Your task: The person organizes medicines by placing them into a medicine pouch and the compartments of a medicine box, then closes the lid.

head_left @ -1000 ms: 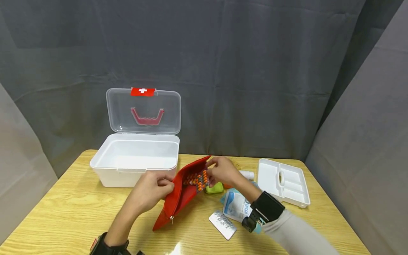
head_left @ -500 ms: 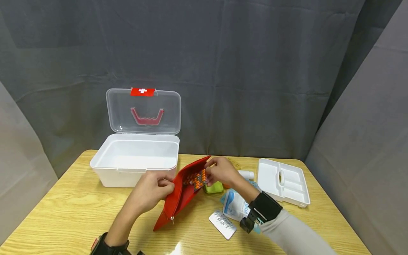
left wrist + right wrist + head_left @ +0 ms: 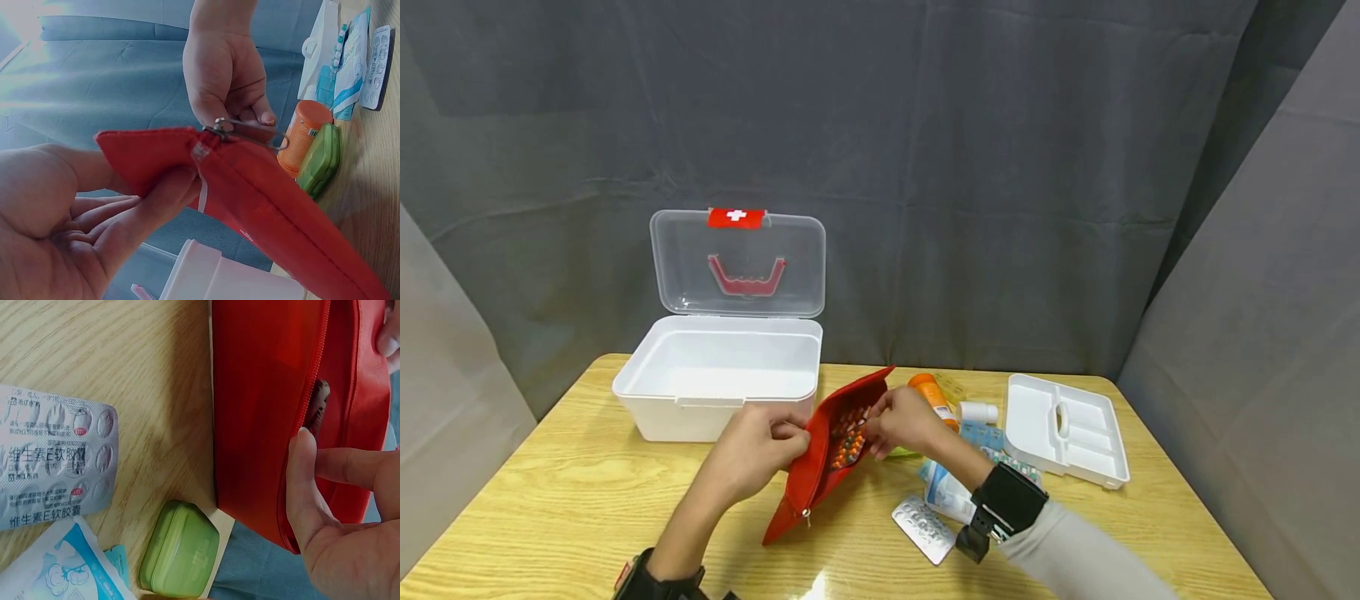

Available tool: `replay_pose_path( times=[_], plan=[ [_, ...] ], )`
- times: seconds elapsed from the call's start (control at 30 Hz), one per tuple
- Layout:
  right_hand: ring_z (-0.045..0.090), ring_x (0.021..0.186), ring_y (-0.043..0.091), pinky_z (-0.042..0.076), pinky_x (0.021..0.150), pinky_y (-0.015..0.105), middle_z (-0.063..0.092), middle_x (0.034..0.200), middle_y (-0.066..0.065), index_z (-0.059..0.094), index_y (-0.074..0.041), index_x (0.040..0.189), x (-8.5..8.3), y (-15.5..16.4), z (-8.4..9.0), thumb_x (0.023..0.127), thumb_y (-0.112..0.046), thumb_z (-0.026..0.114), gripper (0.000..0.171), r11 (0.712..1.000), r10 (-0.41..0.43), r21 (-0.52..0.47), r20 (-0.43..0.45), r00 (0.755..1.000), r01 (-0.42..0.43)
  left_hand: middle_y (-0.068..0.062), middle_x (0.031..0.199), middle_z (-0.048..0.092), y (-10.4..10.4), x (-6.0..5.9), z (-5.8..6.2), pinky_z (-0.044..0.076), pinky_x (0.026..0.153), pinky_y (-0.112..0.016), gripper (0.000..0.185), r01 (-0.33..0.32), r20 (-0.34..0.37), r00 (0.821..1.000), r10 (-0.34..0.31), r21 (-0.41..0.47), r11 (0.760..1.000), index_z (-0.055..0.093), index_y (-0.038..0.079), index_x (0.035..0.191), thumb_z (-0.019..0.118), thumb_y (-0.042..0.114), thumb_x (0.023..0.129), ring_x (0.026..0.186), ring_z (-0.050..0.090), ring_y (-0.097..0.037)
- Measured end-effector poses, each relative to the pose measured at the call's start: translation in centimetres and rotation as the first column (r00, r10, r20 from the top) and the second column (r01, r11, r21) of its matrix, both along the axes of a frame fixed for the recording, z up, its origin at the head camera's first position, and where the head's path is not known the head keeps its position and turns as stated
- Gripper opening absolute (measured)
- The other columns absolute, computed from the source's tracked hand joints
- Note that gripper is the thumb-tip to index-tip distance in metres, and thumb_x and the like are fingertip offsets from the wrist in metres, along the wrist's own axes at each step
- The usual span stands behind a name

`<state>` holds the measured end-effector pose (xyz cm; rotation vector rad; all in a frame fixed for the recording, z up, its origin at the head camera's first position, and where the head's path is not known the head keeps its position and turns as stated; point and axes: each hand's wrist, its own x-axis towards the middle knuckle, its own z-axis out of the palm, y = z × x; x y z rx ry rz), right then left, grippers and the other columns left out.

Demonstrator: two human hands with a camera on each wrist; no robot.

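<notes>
I'm pinching the red pouch (image 3: 827, 454) open with my left hand (image 3: 756, 450) — right hand (image 3: 898, 421) gripping the capsule blister (image 3: 847, 435), sliding it in flat.

Counter (image 3: 550, 500): pale wood grain, glossy near the front edge.
Back left: white first-aid box (image 3: 718, 377), clear lid upright.
Middle: red pouch (image 3: 820, 475), lower corner resting on the wood.
Right of pouch: green case (image 3: 180, 557), orange bottle (image 3: 931, 396), small white bottle (image 3: 979, 411), blue-and-white packet (image 3: 946, 492), silver blister sheet (image 3: 923, 527).
Far right: white divided tray (image 3: 1067, 429).
</notes>
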<state>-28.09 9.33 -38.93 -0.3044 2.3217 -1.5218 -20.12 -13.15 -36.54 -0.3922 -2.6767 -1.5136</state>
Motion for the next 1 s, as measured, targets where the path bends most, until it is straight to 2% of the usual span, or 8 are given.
replay_pose_path(
  times=[0.27,0.5,0.73,0.87,1.0],
  plan=[
    [0.066,0.053,0.016,0.062,0.062,0.04,0.07,0.076,0.019,0.061,0.008,0.094,0.09,-0.14,-0.27,0.091,0.003,0.061,0.006,1.0,-0.005,0.018,-0.006,1.0,0.005,0.005,0.064,0.058,0.05,-0.02,0.06,0.054,0.058,-0.025,0.017,-0.028,-0.01,1.0,0.028,-0.042,0.999,0.071,0.007,0.082,0.058,-0.002,0.078,0.062,0.059,-0.009],
    [0.066,0.054,0.017,0.061,0.058,0.037,0.068,0.077,0.021,0.06,0.009,0.098,0.12,-0.02,-0.22,0.091,0.004,0.06,0.009,1.0,-0.004,0.004,-0.009,1.0,0.004,0.0,0.071,0.069,-0.06,0.02,0.19,0.056,0.06,-0.026,0.016,-0.009,0.01,1.0,0.009,-0.009,1.0,0.074,0.003,0.088,0.062,-0.001,0.079,0.065,0.065,-0.011],
    [0.07,0.059,0.025,0.062,0.064,0.043,0.069,0.085,0.022,0.06,0.01,0.103,0.26,0.09,-0.1,0.094,0.001,0.06,0.012,0.999,-0.03,0.013,-0.031,0.999,0.03,-0.004,0.078,0.075,-0.11,-0.11,0.13,0.057,0.061,-0.026,0.01,0.002,0.039,0.999,-0.003,0.012,1.0,0.073,0.0,0.089,0.067,-0.001,0.082,0.068,0.068,-0.012],
    [0.071,0.061,0.028,0.062,0.064,0.042,0.068,0.085,0.022,0.06,0.01,0.102,0.25,0.03,-0.21,0.093,0.002,0.061,0.012,0.999,-0.047,0.01,-0.037,0.998,0.047,-0.003,0.075,0.074,-0.15,-0.02,0.11,0.057,0.061,-0.026,0.008,-0.004,0.034,0.999,0.004,0.003,1.0,0.073,0.001,0.087,0.067,-0.001,0.081,0.067,0.066,-0.011],
    [0.073,0.066,0.033,0.062,0.064,0.04,0.068,0.086,0.022,0.06,0.009,0.104,0.29,0.2,0.04,0.094,0.001,0.06,0.014,0.998,-0.048,0.035,-0.063,0.997,0.051,0.003,0.068,0.066,-0.11,-0.02,0.08,0.052,0.059,-0.025,0.009,-0.042,0.009,0.999,0.043,-0.041,0.998,0.073,0.006,0.082,0.065,0.0,0.081,0.063,0.06,-0.009]
  ],
)
